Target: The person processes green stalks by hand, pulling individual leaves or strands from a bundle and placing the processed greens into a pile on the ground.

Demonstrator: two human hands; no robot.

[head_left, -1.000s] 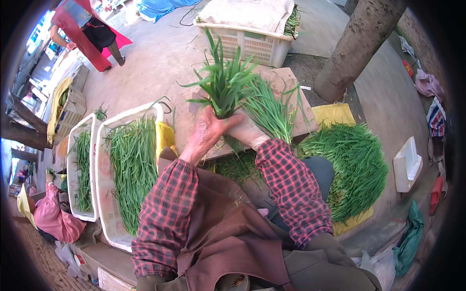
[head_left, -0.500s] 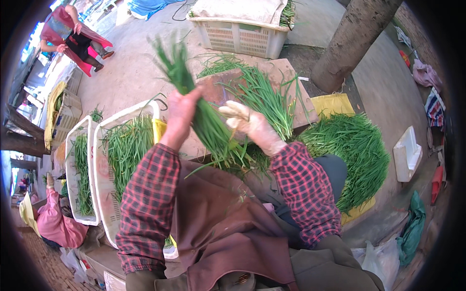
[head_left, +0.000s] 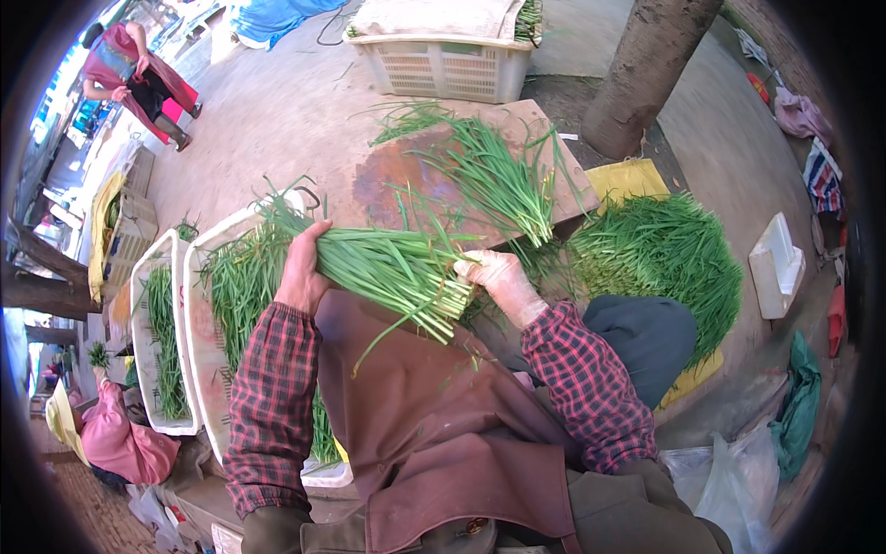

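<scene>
Two hands: both yours, sleeves in red plaid, over a brown apron.
Left hand: fingers wrapped tight round the leafy end of the chive bundle.
Right hand: gloved, fingers closed on the cut stem end (bundle lies level across your front).
White trays: at your left, holding greens.
Wooden board: beyond, loose chives on it.
Plastic crate: farthest.
</scene>
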